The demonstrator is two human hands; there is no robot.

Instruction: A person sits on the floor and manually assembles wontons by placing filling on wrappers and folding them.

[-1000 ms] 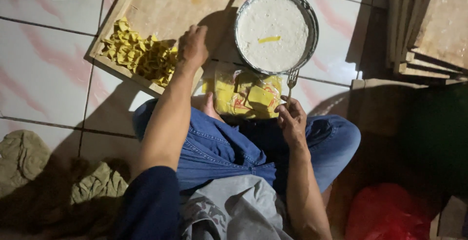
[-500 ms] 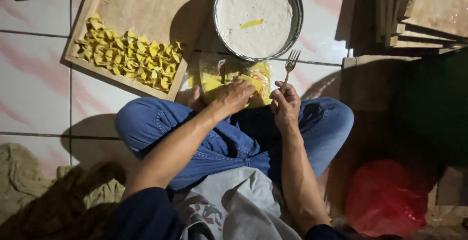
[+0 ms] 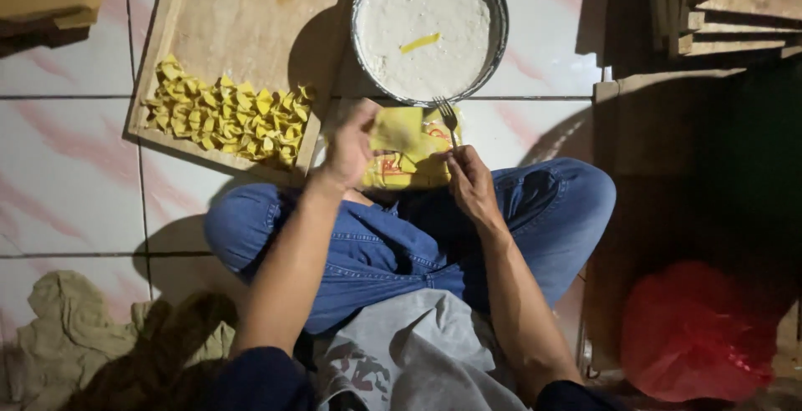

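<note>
Pinched in the left hand's (image 3: 349, 145) grip is a yellow wrapper square (image 3: 396, 129), lifted since a moment ago off the wrapper stack (image 3: 409, 167) on the lap; the right hand (image 3: 469, 184) seemingly closes around a fork (image 3: 448, 119), just below the filling bowl (image 3: 428, 28).

The left hand (image 3: 351, 148), which a second ago was stretched out over the heap of folded yellow pieces (image 3: 230, 114) on the wooden board (image 3: 251, 10), has come back to the lap and now lifts a single yellow wrapper (image 3: 397, 131) off the stack (image 3: 409, 169). The fork (image 3: 449, 119) in the right hand (image 3: 469, 181) has tipped upward, its tines now close to that wrapper's edge.
</note>
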